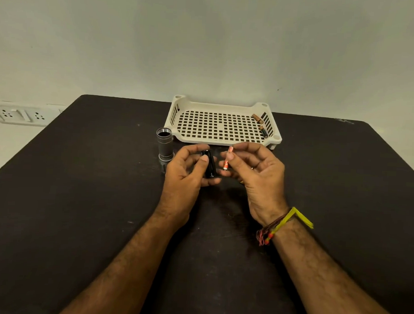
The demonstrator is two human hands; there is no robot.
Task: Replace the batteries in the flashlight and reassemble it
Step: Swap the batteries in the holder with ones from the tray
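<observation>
My left hand [186, 172] grips a black cylindrical battery holder [209, 165], thumb on its front and fingers curled behind it. My right hand [255, 173] pinches a small orange battery [227, 159] between thumb and forefinger, held nearly upright just right of the holder and a finger's width apart from it. The grey flashlight body [164, 145] stands upright on the table left of my left hand, its open threaded end facing up.
A cream perforated tray [219, 126] lies at the table's far edge with two batteries [260, 124] near its right wall. The dark table [80, 198] meets a pale wall behind. Wall sockets [20, 114] sit at the far left.
</observation>
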